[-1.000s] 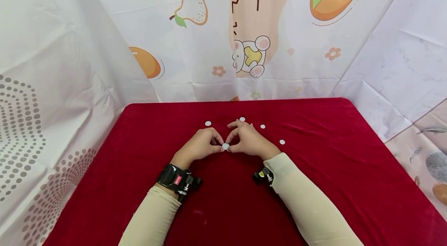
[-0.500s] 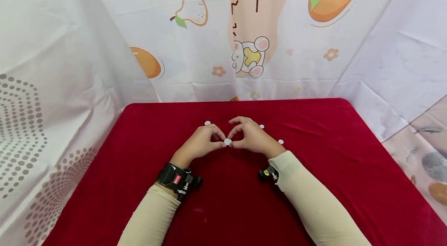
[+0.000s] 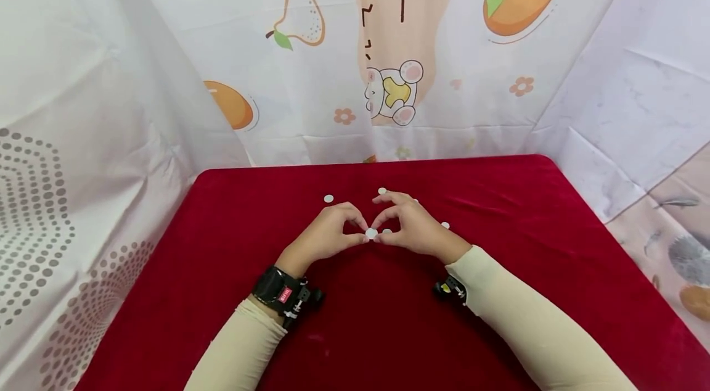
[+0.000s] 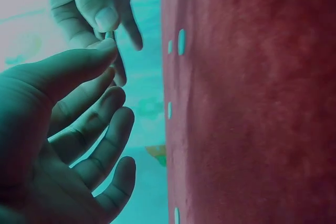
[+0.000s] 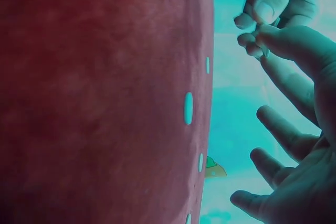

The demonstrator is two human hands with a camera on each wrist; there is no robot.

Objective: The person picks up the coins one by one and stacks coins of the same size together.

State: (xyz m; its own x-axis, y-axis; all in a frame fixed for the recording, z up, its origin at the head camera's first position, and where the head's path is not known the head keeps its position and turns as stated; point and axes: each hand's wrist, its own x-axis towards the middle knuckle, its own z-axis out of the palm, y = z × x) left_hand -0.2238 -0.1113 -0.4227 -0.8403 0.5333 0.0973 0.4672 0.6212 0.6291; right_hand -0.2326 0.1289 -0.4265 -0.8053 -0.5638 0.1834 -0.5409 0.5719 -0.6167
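A small white round disc (image 3: 371,233) is held up between both hands at the middle of the red cloth. My left hand (image 3: 333,232) pinches its left side with thumb and index finger, and my right hand (image 3: 412,227) pinches its right side. The wrist views show the two pairs of fingertips meeting above the cloth, the left thumb (image 4: 94,59) beside the other hand's thumb (image 4: 106,18). There the held disc is mostly covered by fingers. Another white disc (image 3: 386,231) shows through the loop of the right thumb and index finger.
More white discs lie on the red cloth (image 3: 355,329): one at the back left (image 3: 329,198), one behind the right fingers (image 3: 382,191), and one right of that hand (image 3: 445,225). Another disc (image 3: 416,200) is partly hidden. A printed curtain (image 3: 310,82) hangs behind the table.
Both hands have shifted a little to the right with the disc still pinched between them. A disc formerly covered by the right hand now shows. The head view has tilted slightly.
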